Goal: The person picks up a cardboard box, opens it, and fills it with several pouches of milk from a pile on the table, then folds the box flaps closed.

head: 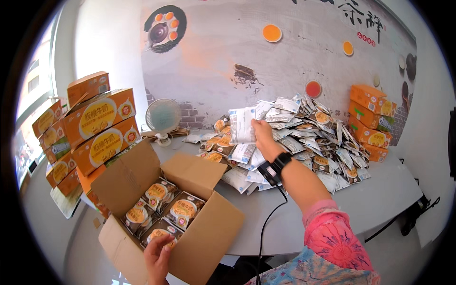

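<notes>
My right hand (pixel 265 137) holds up a sealed flat packet (pixel 241 124) by its right edge, white printed back towards me. Below and behind it spreads a large heap of similar packets (pixel 294 137), some white side up, others showing brown fronts with a yellow disc. In front of me an open cardboard carton (pixel 206 238) has its flaps spread, with brown packets (pixel 184 209) standing in several groups inside. My left hand (pixel 157 254) is at the carton's near side, over the nearest packets, its fingers loosely bent and apart with nothing seen between them.
Orange printed boxes (pixel 99 124) are stacked high at the left, beside a window. Another orange stack (pixel 372 123) stands at the table's right end. A small fan (pixel 162 117) sits at the back of the grey table (pixel 384 196). From my right wrist device hangs a black cable (pixel 265 224).
</notes>
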A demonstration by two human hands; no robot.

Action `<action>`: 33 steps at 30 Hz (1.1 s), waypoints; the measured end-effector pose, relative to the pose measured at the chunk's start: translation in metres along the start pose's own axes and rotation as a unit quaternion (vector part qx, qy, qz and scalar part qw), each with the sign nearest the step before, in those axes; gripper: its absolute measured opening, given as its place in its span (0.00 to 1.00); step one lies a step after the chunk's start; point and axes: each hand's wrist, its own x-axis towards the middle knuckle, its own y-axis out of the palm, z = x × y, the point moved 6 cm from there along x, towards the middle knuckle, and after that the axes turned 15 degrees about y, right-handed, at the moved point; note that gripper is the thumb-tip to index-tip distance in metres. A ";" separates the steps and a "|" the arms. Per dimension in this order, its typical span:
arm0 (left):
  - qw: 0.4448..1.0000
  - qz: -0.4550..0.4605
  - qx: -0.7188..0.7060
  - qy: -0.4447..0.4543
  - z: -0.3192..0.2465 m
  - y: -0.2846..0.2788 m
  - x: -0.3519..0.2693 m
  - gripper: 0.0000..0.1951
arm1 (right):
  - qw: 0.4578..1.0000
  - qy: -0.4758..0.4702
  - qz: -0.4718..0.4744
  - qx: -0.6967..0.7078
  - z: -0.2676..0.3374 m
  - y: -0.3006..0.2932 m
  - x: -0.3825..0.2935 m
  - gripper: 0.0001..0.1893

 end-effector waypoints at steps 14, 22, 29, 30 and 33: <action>0.998 0.065 -0.019 -0.001 -0.018 0.029 0.008 0.15 | 0.942 0.169 0.244 0.155 -0.034 -0.002 -0.260 0.06; 0.765 0.194 -0.481 -0.381 0.004 0.111 -0.036 0.42 | 0.951 -0.024 0.306 -0.036 -0.031 -0.009 -0.327 0.04; 0.755 0.128 -0.514 -0.387 0.012 0.117 -0.049 0.35 | 0.809 -0.315 0.453 -0.202 -0.003 -0.003 -0.373 0.06; 0.827 0.056 -0.401 -0.389 0.009 0.111 -0.048 0.29 | 0.796 -0.331 0.454 -0.224 -0.002 -0.004 -0.377 0.07; 0.827 0.108 -0.429 -0.347 0.015 0.117 -0.048 0.23 | 0.785 -0.328 0.452 -0.269 -0.007 -0.008 -0.381 0.11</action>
